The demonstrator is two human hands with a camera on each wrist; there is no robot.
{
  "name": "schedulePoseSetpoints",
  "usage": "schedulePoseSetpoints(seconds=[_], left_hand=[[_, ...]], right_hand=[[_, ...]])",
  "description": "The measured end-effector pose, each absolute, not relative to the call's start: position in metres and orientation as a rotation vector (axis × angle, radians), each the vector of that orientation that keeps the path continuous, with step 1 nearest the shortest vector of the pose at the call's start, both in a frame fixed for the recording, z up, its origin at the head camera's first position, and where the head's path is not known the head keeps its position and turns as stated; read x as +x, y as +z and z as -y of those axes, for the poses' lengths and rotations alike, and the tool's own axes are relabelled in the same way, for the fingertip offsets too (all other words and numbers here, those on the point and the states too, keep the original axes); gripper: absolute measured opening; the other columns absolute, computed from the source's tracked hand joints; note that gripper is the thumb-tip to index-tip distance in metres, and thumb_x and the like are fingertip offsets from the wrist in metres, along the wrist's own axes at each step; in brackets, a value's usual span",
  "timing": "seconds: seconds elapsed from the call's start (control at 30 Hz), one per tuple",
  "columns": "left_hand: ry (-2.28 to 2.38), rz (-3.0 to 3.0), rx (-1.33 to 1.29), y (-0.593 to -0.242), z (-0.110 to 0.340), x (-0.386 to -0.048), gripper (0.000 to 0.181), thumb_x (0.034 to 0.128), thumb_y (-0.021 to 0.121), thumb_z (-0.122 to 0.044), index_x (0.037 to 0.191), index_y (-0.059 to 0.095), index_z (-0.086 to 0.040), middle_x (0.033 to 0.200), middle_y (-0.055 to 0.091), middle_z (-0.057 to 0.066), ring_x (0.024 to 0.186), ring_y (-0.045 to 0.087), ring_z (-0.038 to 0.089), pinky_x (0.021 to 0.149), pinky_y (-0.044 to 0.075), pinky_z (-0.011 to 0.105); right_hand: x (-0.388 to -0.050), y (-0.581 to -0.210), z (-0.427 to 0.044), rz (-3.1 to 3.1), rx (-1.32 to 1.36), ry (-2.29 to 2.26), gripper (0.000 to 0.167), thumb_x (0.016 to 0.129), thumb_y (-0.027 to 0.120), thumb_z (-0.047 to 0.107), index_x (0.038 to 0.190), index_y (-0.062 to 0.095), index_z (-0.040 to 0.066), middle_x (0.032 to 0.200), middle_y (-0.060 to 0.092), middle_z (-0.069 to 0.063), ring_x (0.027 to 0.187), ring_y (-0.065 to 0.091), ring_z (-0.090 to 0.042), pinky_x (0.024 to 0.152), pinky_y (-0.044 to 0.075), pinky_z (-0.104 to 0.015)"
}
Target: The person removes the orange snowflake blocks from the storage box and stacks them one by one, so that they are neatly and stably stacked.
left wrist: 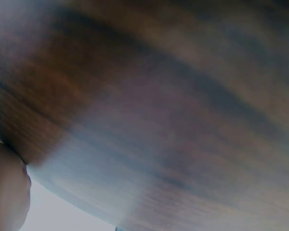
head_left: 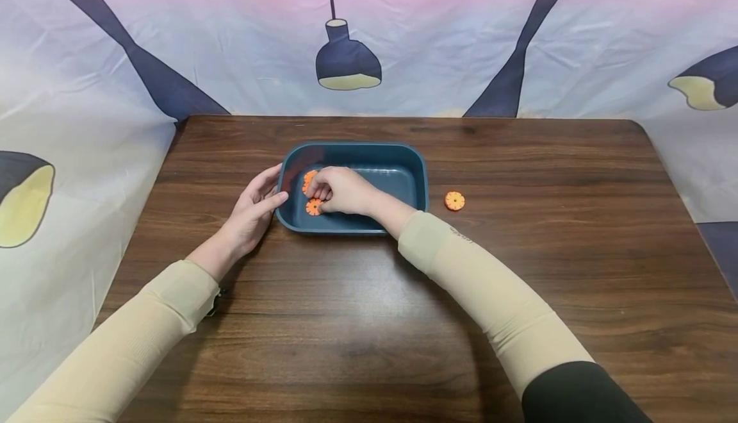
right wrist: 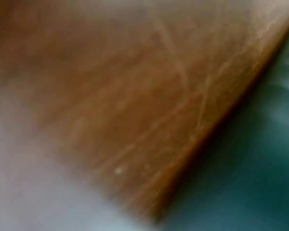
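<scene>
A dark teal rectangular tray [head_left: 352, 145] stands on the wooden table. At its left end my left hand [head_left: 250, 218] grips the rim, thumb over the edge and fingers along the outside wall. Inside the tray, my right hand [head_left: 346, 191] reaches down with curled fingers. Its thumb and index finger pinch a small orange notched disc [head_left: 314, 207] with a dark centre hole. Just behind lies another orange, partly hidden by the fingers [head_left: 316, 182]. In the right wrist view, blurred skin and the teal tray [right wrist: 241, 163] fill the frame.
One more orange notched disc [head_left: 455, 201] lies on the brown wooden table [head_left: 553, 218], right of the tray. A printed cloth [head_left: 426, 45] with lamp shapes hangs behind the table and at its sides. The left wrist view shows mostly blurred tabletop [left wrist: 173, 125].
</scene>
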State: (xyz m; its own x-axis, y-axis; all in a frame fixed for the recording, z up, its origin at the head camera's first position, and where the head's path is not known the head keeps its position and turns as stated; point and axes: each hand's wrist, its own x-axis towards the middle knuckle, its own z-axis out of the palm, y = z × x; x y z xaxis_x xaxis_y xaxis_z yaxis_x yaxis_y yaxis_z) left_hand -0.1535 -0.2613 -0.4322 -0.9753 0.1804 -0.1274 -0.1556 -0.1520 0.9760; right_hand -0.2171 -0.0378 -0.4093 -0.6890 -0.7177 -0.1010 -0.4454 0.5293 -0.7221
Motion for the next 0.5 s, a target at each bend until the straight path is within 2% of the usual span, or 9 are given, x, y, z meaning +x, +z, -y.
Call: schedulePoseSetpoints(seconds=[0.3,0.5], left_hand=[[2.232,-1.888,0.062,-0.4345,0.2626,-0.1546,0.047,0.107,0.057,-0.003,0.149,0.054,-0.025,0.15,0.051,-0.008,0.145,0.042,0.011,0.11,0.043,0.013],[2.215,-1.896,0.033,-0.4317,0.2619,-0.1534,0.051,0.1068,0.056,-0.003,0.154,0.05,-0.021,0.151,0.05,-0.007,0.148,0.039,0.014,0.11,0.043,0.013]], right_hand=[[-0.2167,-0.4117,0.0395,-2.452,-1.029,-0.855,0.025,0.094,0.081,0.009,0.118,0.075,0.007,0.118,0.071,-0.007,0.104,0.067,-0.018,0.093,0.056,-0.025],[-0.2178,-0.4125,0.04,-2.449,-1.05,-0.81,0.026,0.094,0.082,0.012,0.119,0.076,0.008,0.119,0.071,-0.007,0.104,0.066,-0.018,0.093,0.055,-0.027]])
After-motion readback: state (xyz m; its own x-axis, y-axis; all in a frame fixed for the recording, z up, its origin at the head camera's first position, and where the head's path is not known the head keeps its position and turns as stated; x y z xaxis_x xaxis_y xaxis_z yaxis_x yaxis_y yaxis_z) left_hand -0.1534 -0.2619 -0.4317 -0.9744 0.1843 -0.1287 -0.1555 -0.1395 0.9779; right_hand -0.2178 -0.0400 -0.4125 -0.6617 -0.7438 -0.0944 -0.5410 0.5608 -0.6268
